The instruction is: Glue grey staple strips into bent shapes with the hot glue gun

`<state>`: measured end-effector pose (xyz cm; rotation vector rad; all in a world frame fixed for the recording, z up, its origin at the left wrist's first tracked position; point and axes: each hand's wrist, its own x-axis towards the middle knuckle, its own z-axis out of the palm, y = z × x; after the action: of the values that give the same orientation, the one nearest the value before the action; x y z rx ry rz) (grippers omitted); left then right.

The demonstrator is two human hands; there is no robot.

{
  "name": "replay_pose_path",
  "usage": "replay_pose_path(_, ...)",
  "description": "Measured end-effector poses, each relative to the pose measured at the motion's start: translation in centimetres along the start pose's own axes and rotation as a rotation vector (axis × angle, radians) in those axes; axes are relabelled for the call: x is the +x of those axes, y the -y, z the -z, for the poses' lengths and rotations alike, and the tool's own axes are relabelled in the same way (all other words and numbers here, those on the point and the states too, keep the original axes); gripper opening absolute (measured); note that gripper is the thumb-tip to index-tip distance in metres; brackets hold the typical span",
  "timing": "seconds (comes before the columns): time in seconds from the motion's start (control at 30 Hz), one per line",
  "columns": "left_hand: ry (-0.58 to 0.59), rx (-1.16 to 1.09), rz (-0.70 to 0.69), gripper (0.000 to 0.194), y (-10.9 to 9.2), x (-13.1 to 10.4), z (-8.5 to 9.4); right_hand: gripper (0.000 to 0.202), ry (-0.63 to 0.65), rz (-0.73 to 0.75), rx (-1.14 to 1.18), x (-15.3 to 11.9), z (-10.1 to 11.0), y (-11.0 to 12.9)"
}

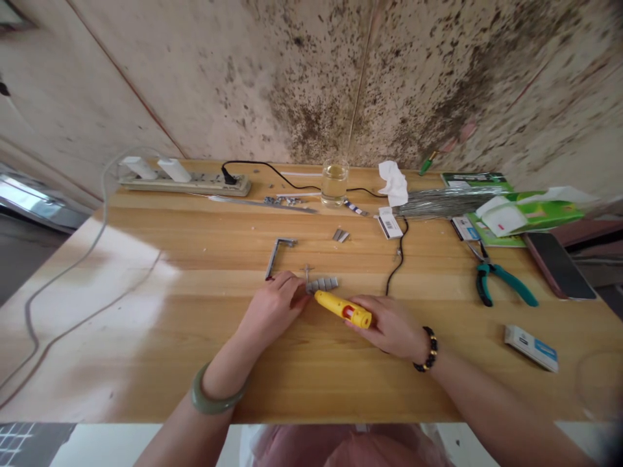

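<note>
My right hand (384, 324) is closed around a yellow hot glue gun (343, 308), its nozzle pointing left toward my left hand. My left hand (280, 298) is closed in a pinch close to the nozzle; what its fingertips hold is hidden. Right beyond the nozzle lies a stepped row of small grey metal pieces (324, 283), with a thin cross-shaped metal part (306, 269) beside it. An L-shaped grey metal bracket (274, 256) rests on the table just past my left fingers. Farther back lie a few small grey pieces (341, 235).
A power strip (195, 185) and a glass of pale liquid (334, 185) stand at the back. Wire bundle (448, 201), green-handled pliers (503, 279), a phone (557, 266) and a small box (530, 347) lie right. A black cord (402, 259) runs toward my right hand.
</note>
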<state>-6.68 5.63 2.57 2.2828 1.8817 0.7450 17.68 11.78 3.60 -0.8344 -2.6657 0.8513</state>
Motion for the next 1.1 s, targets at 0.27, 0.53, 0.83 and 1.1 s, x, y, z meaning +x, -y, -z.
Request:
replay_pose_path(0.27, 0.01, -0.011, -0.031, 0.014, -0.12, -0.04, -0.02, 0.029, -0.048, -0.015, 0.023, 0.12, 0.01, 0.2)
replay_pose_path(0.53, 0.014, -0.012, -0.032, 0.014, -0.08, -0.05, 0.06, 0.028, -0.02, -0.008, 0.032, 0.07, 0.21, 0.23)
replay_pose_path(0.83, 0.013, -0.009, -0.026, 0.012, -0.08, -0.05, 0.14, 0.028, 0.005, -0.011, 0.03, 0.02, 0.23, 0.18)
replay_pose_path(1.1, 0.027, -0.037, -0.031, 0.013, -0.15, 0.0, 0.25, 0.027, -0.015, -0.027, 0.018, 0.18, 0.33, 0.32)
